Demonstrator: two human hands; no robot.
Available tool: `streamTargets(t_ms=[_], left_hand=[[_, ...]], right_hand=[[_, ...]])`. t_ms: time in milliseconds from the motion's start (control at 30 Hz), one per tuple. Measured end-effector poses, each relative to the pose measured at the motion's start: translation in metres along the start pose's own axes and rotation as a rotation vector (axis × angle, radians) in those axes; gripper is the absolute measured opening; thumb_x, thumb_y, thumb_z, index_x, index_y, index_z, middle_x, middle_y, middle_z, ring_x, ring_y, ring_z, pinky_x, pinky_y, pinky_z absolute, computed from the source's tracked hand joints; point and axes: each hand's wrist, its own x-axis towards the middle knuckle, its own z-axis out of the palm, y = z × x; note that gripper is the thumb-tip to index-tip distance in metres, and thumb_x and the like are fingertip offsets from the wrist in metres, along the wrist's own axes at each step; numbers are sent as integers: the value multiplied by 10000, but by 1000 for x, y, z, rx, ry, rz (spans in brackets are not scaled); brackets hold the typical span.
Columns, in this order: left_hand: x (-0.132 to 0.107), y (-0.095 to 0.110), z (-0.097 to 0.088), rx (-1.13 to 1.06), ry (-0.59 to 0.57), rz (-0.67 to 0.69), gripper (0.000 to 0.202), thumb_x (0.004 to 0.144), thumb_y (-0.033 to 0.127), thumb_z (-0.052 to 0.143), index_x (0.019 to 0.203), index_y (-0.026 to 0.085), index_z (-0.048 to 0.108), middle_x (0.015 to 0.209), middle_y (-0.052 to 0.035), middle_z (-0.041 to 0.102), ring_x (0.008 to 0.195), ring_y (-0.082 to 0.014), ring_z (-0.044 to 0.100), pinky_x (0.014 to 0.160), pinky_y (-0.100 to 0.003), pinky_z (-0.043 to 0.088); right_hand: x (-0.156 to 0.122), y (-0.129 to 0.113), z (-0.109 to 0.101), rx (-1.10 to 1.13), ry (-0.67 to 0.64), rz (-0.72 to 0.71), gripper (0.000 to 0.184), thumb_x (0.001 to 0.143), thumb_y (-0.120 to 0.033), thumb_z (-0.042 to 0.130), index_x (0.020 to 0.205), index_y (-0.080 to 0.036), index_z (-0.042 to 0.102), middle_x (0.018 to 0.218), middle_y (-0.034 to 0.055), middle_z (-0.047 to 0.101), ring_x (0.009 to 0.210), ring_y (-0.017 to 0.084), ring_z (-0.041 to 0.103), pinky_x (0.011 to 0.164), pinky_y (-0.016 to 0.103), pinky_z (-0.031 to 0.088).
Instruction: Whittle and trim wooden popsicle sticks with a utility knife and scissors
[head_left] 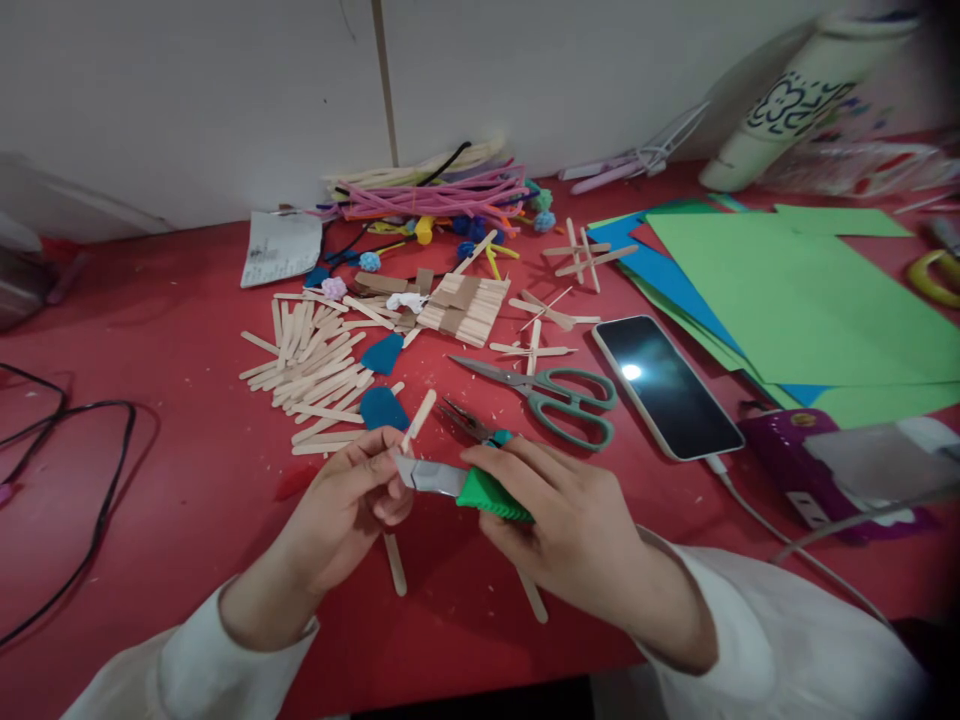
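Observation:
Between the thumb and fingers of my left hand (352,500) a wooden craft stick (421,416) is pinched, its upper end pointing up and right. My right hand (562,510) is closed round the green handle of a utility knife (442,478). The knife's blade tip meets the stick beside my left fingertips; whether it has cut in cannot be told. Just beyond my right fingers lie pliers (469,422), partly hidden by the hand. Grey-handled scissors (544,385) rest behind them. Loose craft sticks (395,565) lie under both hands.
A heap of craft sticks (315,350) spreads at left, near a joined stick panel (465,308). Pipe cleaners (435,195) lie by the wall. At right are a phone (667,385) with a cable, coloured paper (810,300) and a tilted bottle (802,100). A black cable (112,500) curls at left.

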Motion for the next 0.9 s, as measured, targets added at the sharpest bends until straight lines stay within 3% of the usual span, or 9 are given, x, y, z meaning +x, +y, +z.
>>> streamTargets(t_ms=[200, 633, 900], left_hand=[[0, 2, 1, -21, -66, -89, 203, 646, 202, 686, 584, 149, 500, 419, 84, 355, 362, -4, 230, 376, -121, 232], [0, 0, -3, -15, -131, -63, 208, 658, 226, 679, 579, 147, 503, 438, 82, 318, 381, -14, 206, 383, -127, 223], [-3, -1, -1, -62, -159, -147, 191, 693, 207, 656, 584, 145, 511, 437, 82, 285, 385, -20, 150, 369, -128, 173]], right_hand=[[-1, 5, 2, -17, -27, -53, 237, 817, -162, 433, 969, -172, 615, 754, 37, 664, 619, 160, 621, 514, 257, 430], [-3, 4, 7, -49, -37, -53, 204, 833, -171, 434, 956, -177, 597, 744, 34, 652, 607, 161, 608, 513, 263, 397], [-6, 0, 10, -204, -163, -68, 123, 838, -141, 449, 917, -183, 534, 687, 11, 618, 532, 144, 568, 477, 268, 327]])
